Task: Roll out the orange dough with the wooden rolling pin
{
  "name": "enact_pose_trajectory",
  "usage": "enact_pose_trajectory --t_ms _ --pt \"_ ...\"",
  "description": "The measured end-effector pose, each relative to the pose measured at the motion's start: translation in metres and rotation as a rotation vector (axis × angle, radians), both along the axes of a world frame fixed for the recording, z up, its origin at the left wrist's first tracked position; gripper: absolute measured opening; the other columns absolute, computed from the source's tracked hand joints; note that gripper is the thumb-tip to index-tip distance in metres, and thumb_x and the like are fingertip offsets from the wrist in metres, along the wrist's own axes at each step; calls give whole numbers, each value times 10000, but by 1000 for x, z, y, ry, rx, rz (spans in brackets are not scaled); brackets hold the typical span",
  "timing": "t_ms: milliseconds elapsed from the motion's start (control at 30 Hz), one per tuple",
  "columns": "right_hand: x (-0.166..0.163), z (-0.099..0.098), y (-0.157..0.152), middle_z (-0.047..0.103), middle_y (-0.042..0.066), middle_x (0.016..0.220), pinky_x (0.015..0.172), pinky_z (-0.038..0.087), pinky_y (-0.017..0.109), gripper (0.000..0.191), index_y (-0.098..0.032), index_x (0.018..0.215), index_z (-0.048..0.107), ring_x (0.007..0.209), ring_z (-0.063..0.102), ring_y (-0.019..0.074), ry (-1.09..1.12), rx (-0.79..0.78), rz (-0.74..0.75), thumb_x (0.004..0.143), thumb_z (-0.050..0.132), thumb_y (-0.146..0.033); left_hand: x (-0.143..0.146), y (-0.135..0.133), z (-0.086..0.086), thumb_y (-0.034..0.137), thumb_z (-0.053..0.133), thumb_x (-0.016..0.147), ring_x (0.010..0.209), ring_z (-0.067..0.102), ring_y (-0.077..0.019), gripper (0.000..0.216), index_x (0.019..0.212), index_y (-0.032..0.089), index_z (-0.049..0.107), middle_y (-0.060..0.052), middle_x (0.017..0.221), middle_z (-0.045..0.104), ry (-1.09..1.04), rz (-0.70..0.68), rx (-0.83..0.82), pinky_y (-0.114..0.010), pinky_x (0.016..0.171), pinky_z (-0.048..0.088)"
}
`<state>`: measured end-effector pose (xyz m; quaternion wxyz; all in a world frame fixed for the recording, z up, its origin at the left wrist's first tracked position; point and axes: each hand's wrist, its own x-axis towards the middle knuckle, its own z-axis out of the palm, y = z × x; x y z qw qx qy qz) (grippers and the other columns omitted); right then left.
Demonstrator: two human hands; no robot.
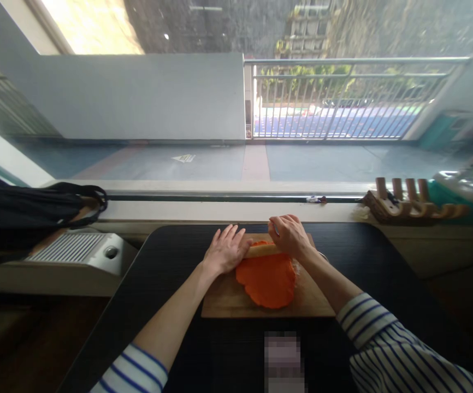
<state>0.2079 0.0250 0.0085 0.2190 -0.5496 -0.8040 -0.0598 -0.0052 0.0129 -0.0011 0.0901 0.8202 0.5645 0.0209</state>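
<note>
A flat sheet of orange dough (267,279) lies on a wooden board (228,300) on the black table (171,256). A wooden rolling pin (261,250) rests across the dough's far edge. My left hand (225,250) lies flat on the pin's left end with its fingers stretched out. My right hand (289,236) presses on the pin's right end, fingers curved over it. Both forearms reach in from striped sleeves at the bottom.
A black bag (27,210) sits on a white slatted unit (76,251) at the left. A wooden rack (408,204) stands on the window sill at the right. Behind the glass are a balcony floor and a metal railing (343,98).
</note>
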Motion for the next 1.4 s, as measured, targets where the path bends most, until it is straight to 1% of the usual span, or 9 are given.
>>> enact_pose_trajectory --t_ms 133,267,433,533,700,1000,1200,1333,1400 --pt "6 -7 -14 699 91 989 1008 261 373 288 -181 1086 598 957 598 195 -16 31 106 934 394 -315 0 -3 0 644 46 894 1411 205 -232 755 1425 201 349 -101 1498 329 -7 7 -17 -506 1134 138" --pt "7 -8 -13 681 100 1071 1018 249 405 314 -192 1150 573 1027 572 209 -57 -25 83 941 375 -315 0 -1 2 651 56 892 1412 199 -236 756 1430 201 340 -99 1505 317 -14 21 -22 -505 1135 138" --pt "5 -4 4 668 75 1125 1019 242 408 317 -222 1178 556 1114 534 210 -86 -166 47 942 367 -318 0 11 1 639 94 904 1404 219 -252 730 1429 194 337 -110 1503 320 -32 44 2 -504 1125 171" --pt "3 -1 13 676 72 1105 1024 230 400 332 -221 1195 546 1131 526 205 -94 -222 36 946 346 -312 -1 21 -3 629 121 911 1392 249 -257 717 1414 179 364 -122 1482 358 -55 30 49 -486 1121 188" --pt "0 3 23 685 84 1078 1018 220 384 335 -207 1170 566 1118 531 204 -118 -251 21 945 337 -304 -2 34 -5 596 154 926 1363 304 -249 675 1363 165 434 -109 1436 434 -67 24 125 -449 1115 214" --pt "-3 0 46 706 95 991 957 265 409 330 -203 1076 605 1030 582 230 -156 -290 5 942 322 -309 -1 52 -2 573 169 931 1302 397 -236 644 1286 156 508 -97 1358 526 -80 43 138 -417 1094 257" --pt "-4 2 46 702 99 1016 955 270 387 332 -199 1085 606 1032 584 220 -157 -306 -5 946 325 -309 0 51 0 560 192 936 1248 456 -222 614 1214 156 562 -92 1301 575 -91 27 174 -380 1067 297" --pt "-2 1 36 698 84 1047 964 273 398 332 -213 1124 591 1067 568 220 -142 -288 7 947 335 -330 0 42 0 559 193 936 1202 490 -223 596 1190 179 577 -87 1238 613 -88 3 212 -384 1052 313" --pt "-1 0 29 687 79 1089 985 264 411 340 -221 1158 574 1105 547 221 -124 -274 8 950 341 -356 1 35 0 561 191 935 1212 480 -226 598 1216 185 562 -87 1254 602 -87 -20 217 -390 1054 311"
